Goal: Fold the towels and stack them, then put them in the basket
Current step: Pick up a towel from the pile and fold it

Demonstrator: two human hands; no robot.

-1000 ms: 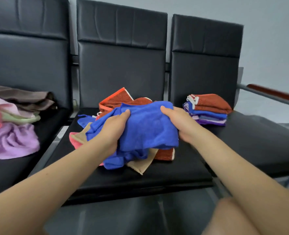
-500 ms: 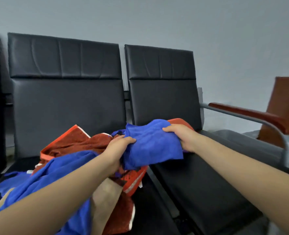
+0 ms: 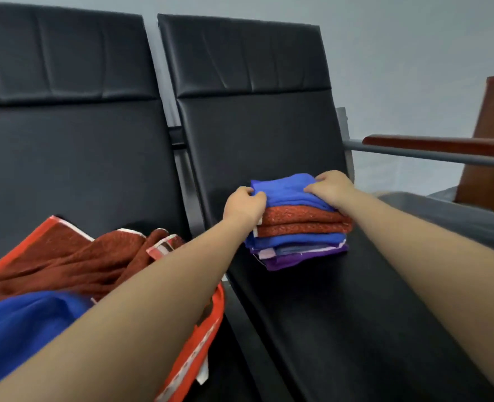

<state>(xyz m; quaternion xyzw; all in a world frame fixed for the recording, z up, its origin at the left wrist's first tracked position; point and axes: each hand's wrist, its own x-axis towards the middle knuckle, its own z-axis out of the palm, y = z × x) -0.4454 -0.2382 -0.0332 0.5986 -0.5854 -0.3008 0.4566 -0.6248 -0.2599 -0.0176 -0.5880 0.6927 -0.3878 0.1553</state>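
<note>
setting a folded blue towel (image 3: 290, 190) on top of the stack (image 3: 299, 236), the person has both hands on it: the left hand (image 3: 244, 208) pinches the towel's left edge with curled fingers, and the right hand (image 3: 331, 188) grips its right edge, fingers curled down over the cloth. the stack sits on the right seat (image 3: 356, 314), near the backrest, with rust-red, blue and purple towels under the top one. left of the stack, on the next seat, lies a loose pile (image 3: 65, 262) of unfolded towels, rust-red with orange trim and one blue. no basket is in view.

the towel looks light, soft and limp, so it will likely sag and unfold if lifted by one corner; holding both ends, as now, should keep the fold. the stack looks squashy and a little uneven, with edges jutting out at its left side, so it could slump if pushed sideways. to carry it later, gripping from both sides low down, or from beneath, seems safest.
</note>
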